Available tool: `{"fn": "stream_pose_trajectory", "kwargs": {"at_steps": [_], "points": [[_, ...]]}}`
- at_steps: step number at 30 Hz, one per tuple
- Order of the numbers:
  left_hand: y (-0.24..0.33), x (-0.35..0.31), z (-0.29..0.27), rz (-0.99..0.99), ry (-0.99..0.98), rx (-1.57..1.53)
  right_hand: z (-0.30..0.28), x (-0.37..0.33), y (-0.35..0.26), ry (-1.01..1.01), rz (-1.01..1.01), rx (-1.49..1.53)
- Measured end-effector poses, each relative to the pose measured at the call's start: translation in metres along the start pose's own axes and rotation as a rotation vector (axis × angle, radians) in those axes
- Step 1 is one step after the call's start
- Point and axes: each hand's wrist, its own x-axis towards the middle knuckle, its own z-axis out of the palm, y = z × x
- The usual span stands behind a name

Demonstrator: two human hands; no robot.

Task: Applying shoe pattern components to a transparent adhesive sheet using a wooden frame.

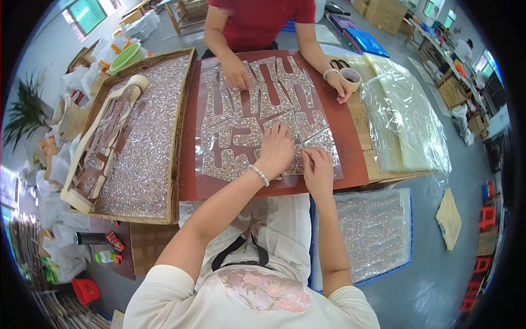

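A clear plastic sheet (337, 164) lies on the reddish-brown board (355, 159) in front of me. Glittering stone-covered cutout pieces (222, 134) with slots and U shapes are spread over it. My left hand (278, 147), a beaded bracelet at its wrist, rests on the lower middle pieces with fingers bent down and close together. Just right of it, my right hand (318, 169) touches the pieces near the sheet's lower edge, its fingers curled in. Whatever lies under the fingertips of both hands is hidden. Across the board, a co-worker's hand (235, 74) touches the upper left pieces.
At left, a wooden tray (174, 181) of loose glittering stones holds a pale cutout frame (74, 178). On the right are a tape roll (350, 78), scissors (338, 64) and stacked clear plastic sheets (405, 120). A blue-edged tray (410, 230) sits lower right. The co-worker's other hand (339, 86) hovers by the tape.
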Motion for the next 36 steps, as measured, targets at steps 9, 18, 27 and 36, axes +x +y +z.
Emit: {"fn": "stream_pose_trajectory", "kwargs": {"at_steps": [9,18,27,36], "points": [[-0.022,-0.052,-0.065,-0.005,0.123,-0.238,-0.026,-0.031,-0.044,-0.126,0.141,-0.041],[-0.111,-0.141,-0.191,-0.420,0.233,0.149,-0.121,0.020,0.045,0.080,-0.102,-0.429],[-0.173,-0.261,-0.216,-0.726,-0.025,0.292,-0.295,0.069,0.258,0.319,0.236,-1.005],[-0.192,-0.288,-0.207,-0.748,0.300,0.295,-0.313,0.029,0.285,0.181,1.021,-1.223]]}}
